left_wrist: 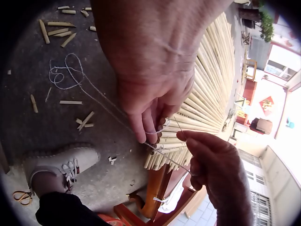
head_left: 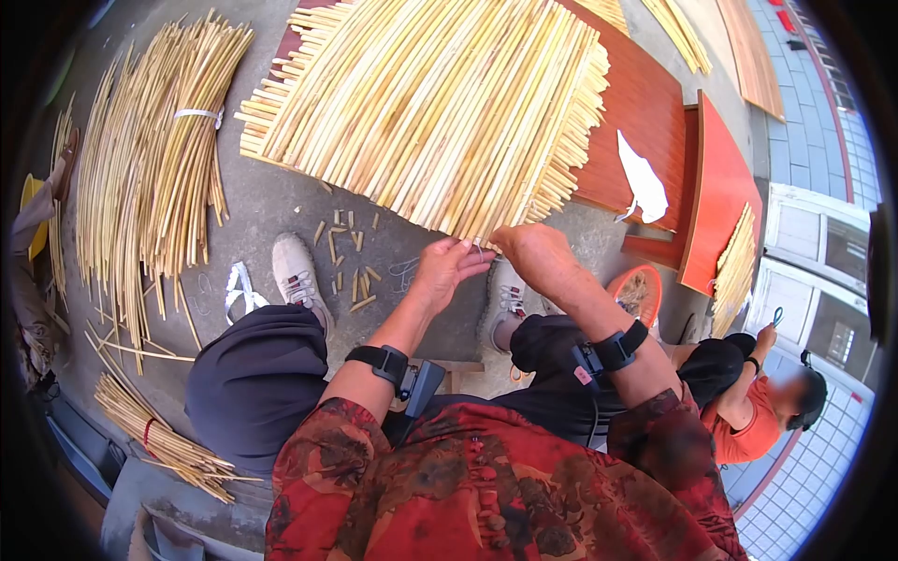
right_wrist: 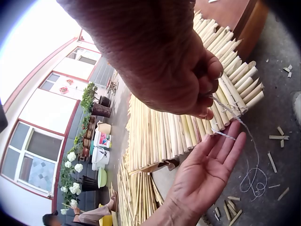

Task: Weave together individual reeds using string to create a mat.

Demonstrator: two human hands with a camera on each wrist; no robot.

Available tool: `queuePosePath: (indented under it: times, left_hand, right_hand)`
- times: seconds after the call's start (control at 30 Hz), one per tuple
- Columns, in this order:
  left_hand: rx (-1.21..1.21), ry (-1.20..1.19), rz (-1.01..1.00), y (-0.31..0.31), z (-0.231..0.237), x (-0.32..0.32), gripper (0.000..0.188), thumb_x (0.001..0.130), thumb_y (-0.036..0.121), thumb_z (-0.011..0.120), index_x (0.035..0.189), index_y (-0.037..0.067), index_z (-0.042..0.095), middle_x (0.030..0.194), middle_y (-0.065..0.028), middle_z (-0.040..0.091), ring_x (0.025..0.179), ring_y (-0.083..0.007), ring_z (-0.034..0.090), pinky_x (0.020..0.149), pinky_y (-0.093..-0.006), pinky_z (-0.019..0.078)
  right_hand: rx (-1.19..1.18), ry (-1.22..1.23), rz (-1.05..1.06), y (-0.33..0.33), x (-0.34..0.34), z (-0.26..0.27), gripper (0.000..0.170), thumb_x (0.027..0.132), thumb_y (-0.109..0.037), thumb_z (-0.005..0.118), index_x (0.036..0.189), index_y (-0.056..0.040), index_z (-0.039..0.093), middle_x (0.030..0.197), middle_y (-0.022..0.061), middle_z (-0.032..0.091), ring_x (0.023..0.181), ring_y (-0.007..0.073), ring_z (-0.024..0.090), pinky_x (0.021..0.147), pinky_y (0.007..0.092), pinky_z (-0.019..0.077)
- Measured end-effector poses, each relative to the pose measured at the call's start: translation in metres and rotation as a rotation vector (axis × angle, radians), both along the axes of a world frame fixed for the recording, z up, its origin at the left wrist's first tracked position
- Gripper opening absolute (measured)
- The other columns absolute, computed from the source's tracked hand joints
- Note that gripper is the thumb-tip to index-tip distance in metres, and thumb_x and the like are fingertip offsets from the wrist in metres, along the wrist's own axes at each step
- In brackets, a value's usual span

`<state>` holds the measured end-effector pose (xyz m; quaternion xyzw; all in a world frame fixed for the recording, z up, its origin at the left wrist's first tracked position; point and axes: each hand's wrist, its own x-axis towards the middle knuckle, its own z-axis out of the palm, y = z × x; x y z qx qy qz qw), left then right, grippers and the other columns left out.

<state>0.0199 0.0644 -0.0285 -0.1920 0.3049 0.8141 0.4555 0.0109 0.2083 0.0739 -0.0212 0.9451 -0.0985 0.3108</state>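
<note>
A mat of pale plant stalks (head_left: 421, 112), laid side by side and bound with string, reaches to just in front of the knees. At its near right corner, my left hand (head_left: 441, 271) is palm up with its fingers extended and its thumb by the stalk ends. White string (right_wrist: 250, 133) passes over those fingers and trails down to loose loops on the floor. My right hand (head_left: 543, 254) is just to the right, fingers curled, pinching the string. In the left wrist view, a taut strand runs from the stalk ends to the right hand (left_wrist: 214, 162).
Reddish-brown boards (head_left: 645, 122) lie under and beside the mat. Tied stalk bundles (head_left: 150, 159) stand at left. Cut stalk pieces (head_left: 360, 285) litter the floor between the shoes. An orange basket (head_left: 638, 292) is at right, near a seated person (head_left: 748, 416). Scissors (left_wrist: 22, 197) lie by the shoe.
</note>
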Motion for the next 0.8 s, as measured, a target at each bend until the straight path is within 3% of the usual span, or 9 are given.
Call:
queuePosePath:
  times: [0.8]
  left_hand:
    - [-0.006, 0.015, -0.024, -0.0007, -0.0025, -0.0021, 0.027, 0.09, 0.012, 0.043, 0.107, -0.008, 0.047, 0.103, -0.0198, 0.055, 0.1, -0.0299, 0.056, 0.086, -0.0383, 0.0467]
  right_hand:
    - [0.023, -0.016, 0.004, -0.0019, -0.0015, 0.0018, 0.021, 0.082, -0.019, 0.045, 0.088, -0.0101, 0.062, 0.072, 0.0174, 0.061, 0.074, 0.033, 0.06, 0.065, 0.0421, 0.047]
